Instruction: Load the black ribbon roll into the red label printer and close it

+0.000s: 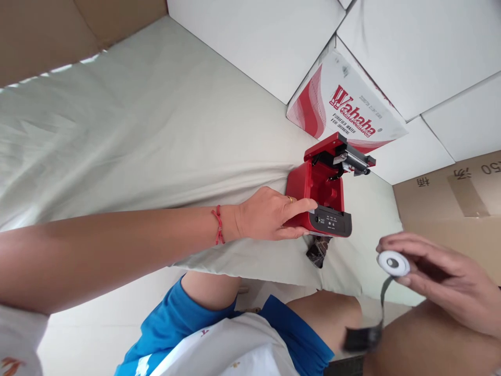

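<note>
Red plastic open-lidded box (321, 180); we see the left grip (270, 213) clasping its corner; rightward, the right grip (450, 279) pinches a white dark-tailed roll (400, 265).

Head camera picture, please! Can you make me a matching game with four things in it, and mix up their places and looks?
1. red machine
2. white roll
3. Wahaha box
4. bracelet

A. around the left wrist
B. held in the right hand
C. open, with the left hand on it
D. white with red lettering

Pairs: 1-C, 2-B, 3-D, 4-A
</note>
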Demonstrator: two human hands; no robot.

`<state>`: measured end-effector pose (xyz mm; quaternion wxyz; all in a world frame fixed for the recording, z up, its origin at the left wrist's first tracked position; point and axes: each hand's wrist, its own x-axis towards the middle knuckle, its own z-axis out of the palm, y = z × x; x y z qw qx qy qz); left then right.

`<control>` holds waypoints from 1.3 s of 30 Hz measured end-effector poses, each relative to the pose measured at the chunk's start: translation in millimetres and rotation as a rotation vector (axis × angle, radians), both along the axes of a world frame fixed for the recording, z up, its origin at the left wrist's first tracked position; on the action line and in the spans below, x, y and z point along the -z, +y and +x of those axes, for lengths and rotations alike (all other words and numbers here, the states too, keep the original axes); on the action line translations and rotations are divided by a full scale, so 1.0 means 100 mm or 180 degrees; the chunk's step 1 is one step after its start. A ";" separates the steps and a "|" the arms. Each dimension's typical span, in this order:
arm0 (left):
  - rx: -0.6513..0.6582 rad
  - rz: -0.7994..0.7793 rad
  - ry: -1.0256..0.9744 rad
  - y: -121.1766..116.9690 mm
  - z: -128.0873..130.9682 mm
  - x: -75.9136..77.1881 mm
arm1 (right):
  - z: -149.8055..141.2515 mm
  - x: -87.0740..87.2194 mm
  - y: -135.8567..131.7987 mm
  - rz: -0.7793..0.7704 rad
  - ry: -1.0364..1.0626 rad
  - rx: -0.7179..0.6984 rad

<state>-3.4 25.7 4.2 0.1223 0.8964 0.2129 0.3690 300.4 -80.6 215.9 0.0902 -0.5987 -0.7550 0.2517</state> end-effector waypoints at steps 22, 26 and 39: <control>0.0020 -0.0241 0.0140 -0.01 0.06 0.00 | -0.96 0.64 1.34 -0.0803 -0.1373 -0.0287; 0.0043 -0.0294 0.0114 -0.01 0.05 -0.01 | -0.89 0.63 1.31 -0.0809 -0.1041 -0.0516; -0.0070 -0.0524 -0.0188 0.00 0.02 0.00 | -0.91 0.66 1.09 0.2582 -0.0540 0.0078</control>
